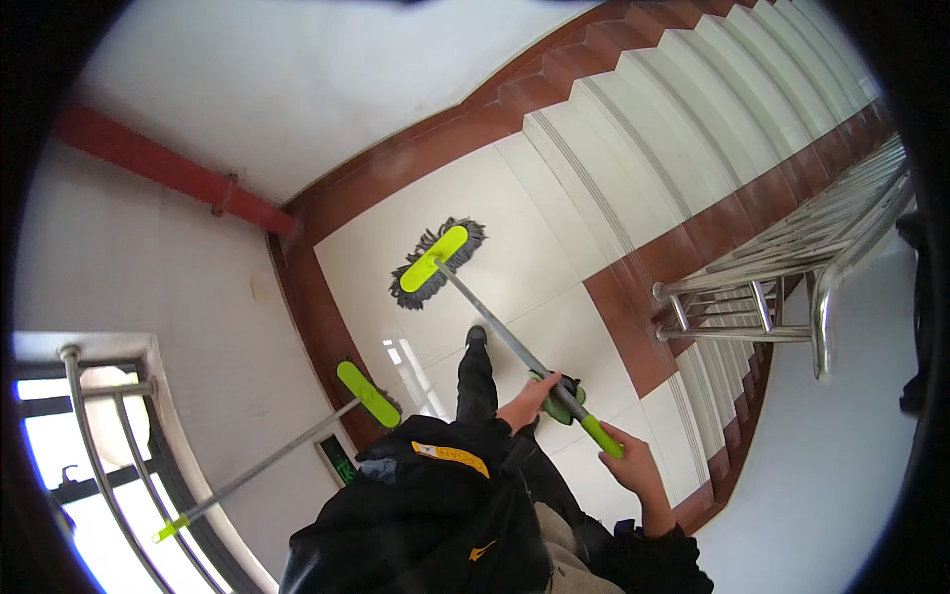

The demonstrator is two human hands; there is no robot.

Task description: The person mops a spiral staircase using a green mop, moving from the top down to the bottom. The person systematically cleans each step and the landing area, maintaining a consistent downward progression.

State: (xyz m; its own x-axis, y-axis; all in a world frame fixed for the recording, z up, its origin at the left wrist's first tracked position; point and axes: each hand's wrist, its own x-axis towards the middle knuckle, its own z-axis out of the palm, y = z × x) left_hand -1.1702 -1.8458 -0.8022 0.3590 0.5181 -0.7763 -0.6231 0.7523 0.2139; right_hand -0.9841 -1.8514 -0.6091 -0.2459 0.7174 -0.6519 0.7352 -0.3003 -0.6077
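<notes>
A flat mop's lime-green plate point(434, 260), fringed with grey yarn, lies on the pale tiled landing ahead of my shoe. Its grey metal pole point(490, 319) slants from there back towards my body. My left hand point(528, 401) grips the pole in its lower part near me. At the pole's end, my right hand point(629, 454) holds the lime-green grip point(601, 436). Beside my left hand, partly behind the pole, is a green and dark bundle point(560, 407), possibly a glove or cloth; I cannot tell whether it hangs from the pole.
A second lime-green mop point(369, 393) leans at the left by the wall. Stairs rise point(638, 134) at upper right; others descend point(690, 423) at right. A steel railing point(757, 304) stands between them. A red pipe point(178, 171) and barred window point(104, 445) are at left.
</notes>
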